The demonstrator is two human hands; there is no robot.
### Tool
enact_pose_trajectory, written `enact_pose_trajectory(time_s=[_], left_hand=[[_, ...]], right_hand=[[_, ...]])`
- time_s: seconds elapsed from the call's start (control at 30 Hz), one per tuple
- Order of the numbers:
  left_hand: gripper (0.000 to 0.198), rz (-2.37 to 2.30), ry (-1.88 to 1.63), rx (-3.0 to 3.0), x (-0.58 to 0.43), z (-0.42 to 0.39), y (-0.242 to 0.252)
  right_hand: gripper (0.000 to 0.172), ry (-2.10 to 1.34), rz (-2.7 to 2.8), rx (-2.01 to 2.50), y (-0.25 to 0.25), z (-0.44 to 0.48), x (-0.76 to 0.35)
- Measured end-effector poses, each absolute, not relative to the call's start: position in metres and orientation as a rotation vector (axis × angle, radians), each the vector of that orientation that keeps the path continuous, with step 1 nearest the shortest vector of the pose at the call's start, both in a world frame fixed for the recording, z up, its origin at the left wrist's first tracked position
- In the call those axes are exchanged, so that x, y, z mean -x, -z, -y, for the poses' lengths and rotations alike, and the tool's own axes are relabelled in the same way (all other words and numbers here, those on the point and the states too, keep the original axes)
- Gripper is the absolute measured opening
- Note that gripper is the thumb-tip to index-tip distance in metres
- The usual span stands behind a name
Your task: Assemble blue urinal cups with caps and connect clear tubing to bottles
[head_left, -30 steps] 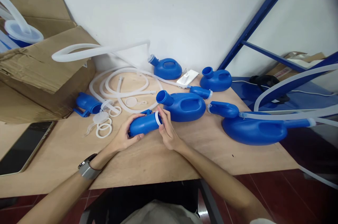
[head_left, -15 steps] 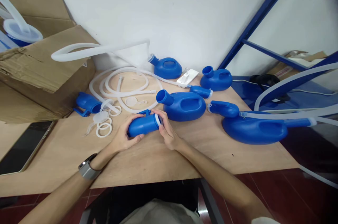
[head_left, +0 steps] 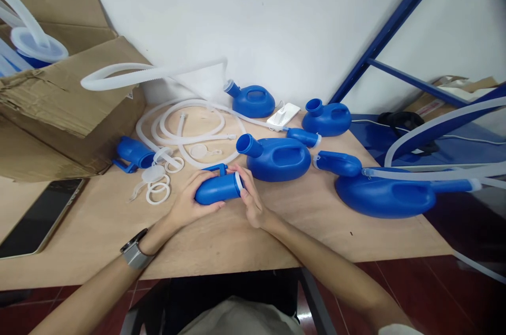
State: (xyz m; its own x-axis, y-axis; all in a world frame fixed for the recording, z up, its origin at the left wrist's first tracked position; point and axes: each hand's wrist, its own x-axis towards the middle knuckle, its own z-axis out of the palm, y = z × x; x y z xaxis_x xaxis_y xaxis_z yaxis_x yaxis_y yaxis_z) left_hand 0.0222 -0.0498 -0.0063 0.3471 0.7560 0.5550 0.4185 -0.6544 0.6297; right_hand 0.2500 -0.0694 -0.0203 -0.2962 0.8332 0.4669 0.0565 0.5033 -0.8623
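My left hand [head_left: 194, 197] wraps round the body of a small blue plastic urinal bottle [head_left: 216, 190], which lies on its side just above or on the table. Its handle points away from me. At the mouth end, my right hand [head_left: 253, 199] presses its fingers on the white cap [head_left: 239, 182]. Close behind my right hand stands a larger blue urinal bottle [head_left: 290, 162] with an uncapped neck. To the left of my left hand lie several white rings [head_left: 158, 194] and a translucent cap [head_left: 153, 173], beside another small blue bottle [head_left: 134, 153] lying with its mouth open.
A cardboard box [head_left: 75, 108] with tubes and bottles stands at the left, above a phone [head_left: 39, 216]. Coiled translucent tubing [head_left: 197, 140] lies behind my hands. More blue bottles [head_left: 253, 101] stand along the back; a large one [head_left: 387, 199] lies at the right. A blue metal frame [head_left: 389, 35] rises there.
The bottle is turned slightly in my left hand, and my right fingers have shifted a little on the cap. The whole view has moved slightly.
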Motion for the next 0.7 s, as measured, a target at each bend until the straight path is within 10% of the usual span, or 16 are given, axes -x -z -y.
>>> enact_pose_trajectory(time_s=[0.7], left_hand=[[0.058, -1.093, -1.312, -2.338, -0.0222, 0.0521, 0.0066]], right_hand=[[0.074, -1.176, 1.660, 0.890, 0.0143, 0.0729, -0.2421]])
